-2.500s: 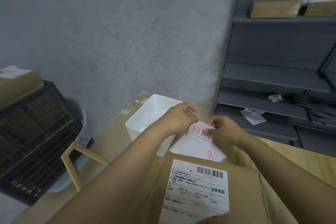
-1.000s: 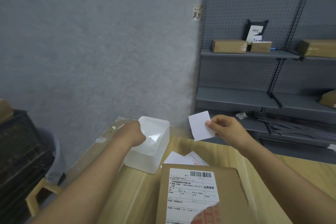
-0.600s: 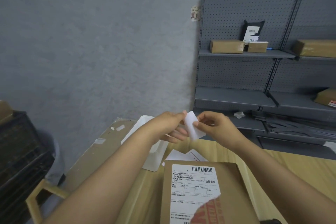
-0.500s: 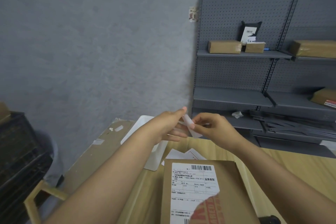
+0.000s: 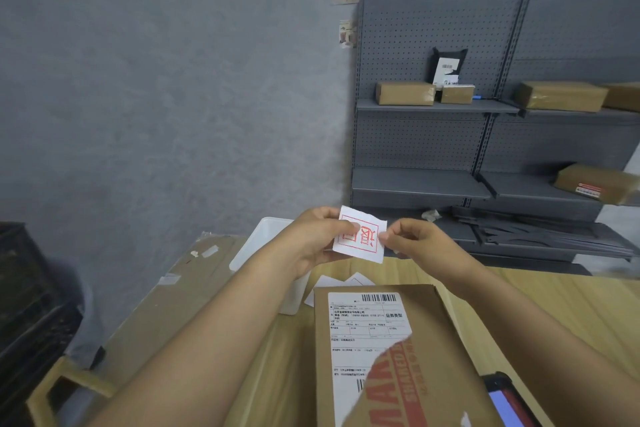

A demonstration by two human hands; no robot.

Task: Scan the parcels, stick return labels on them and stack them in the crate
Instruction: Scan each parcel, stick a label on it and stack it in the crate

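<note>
A brown cardboard parcel with a white shipping label lies on the wooden table just in front of me. Above its far end I hold up a white return label with a red stamp, printed side toward me. My left hand pinches the label's left edge and my right hand pinches its right edge. The black crate stands low at the far left, partly cut off.
A white plastic tub stands behind my left hand, loose labels beside it. A flattened cardboard sheet covers the table's left part. A scanner lies at the bottom right. Grey shelving with parcels stands behind.
My left hand left the white tub and joined the right hand at the label. The label has turned from its blank back to its red printed face.
</note>
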